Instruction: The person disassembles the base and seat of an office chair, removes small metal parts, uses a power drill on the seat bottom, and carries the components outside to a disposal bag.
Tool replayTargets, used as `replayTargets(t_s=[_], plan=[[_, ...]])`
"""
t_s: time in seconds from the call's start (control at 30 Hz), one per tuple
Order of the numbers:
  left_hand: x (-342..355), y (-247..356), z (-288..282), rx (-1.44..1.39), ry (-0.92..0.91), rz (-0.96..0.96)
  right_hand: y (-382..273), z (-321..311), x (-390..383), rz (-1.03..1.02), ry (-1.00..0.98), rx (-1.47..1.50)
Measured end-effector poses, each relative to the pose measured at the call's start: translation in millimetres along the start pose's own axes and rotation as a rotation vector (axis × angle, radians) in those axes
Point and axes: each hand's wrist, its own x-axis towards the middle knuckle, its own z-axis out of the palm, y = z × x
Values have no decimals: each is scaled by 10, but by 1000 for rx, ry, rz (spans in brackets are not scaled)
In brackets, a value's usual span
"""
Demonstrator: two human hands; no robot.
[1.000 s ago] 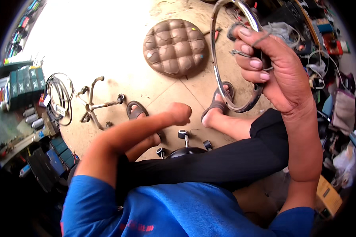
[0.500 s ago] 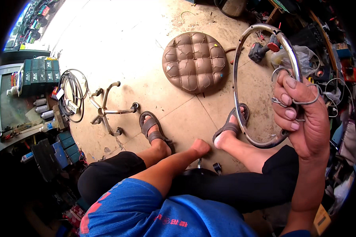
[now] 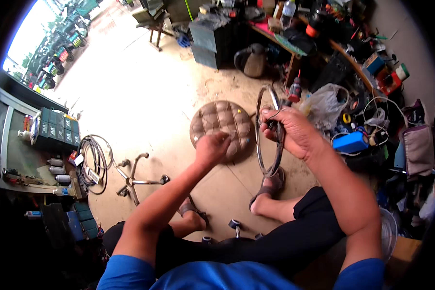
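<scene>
My right hand [image 3: 295,133] is closed around one side of a chrome metal ring [image 3: 259,145], which stands roughly upright over the floor near my right foot. Thin wire shows at those fingers. My left hand [image 3: 211,151] hovers in front of a round brown tufted seat cushion [image 3: 212,115] with cracked covering. Its fingers are drawn together in a pinch; whatever they hold, if anything, is too small to make out. The cushion lies on the floor beyond both hands.
A star-shaped chair base [image 3: 129,181] with casters lies at left, beside a coiled cable [image 3: 93,164]. A red and black power drill [image 3: 295,91] and a clear plastic bag [image 3: 324,104] are at right. An electric kettle [image 3: 251,60] stands farther back, near a cluttered bench.
My left hand has risen from between my knees to in front of the cushion. My right hand has moved the ring forward and left. The view has tilted up, showing more of the far floor.
</scene>
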Motion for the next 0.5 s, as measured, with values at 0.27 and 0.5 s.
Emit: replayTargets(t_s=[0.27,0.5], plan=[[-173,1659,-1166,55,6,591,217,305,-83,38,-184,230],[-423,1868,-1359,349,-4,816,311,389,-234,38,-396,311]])
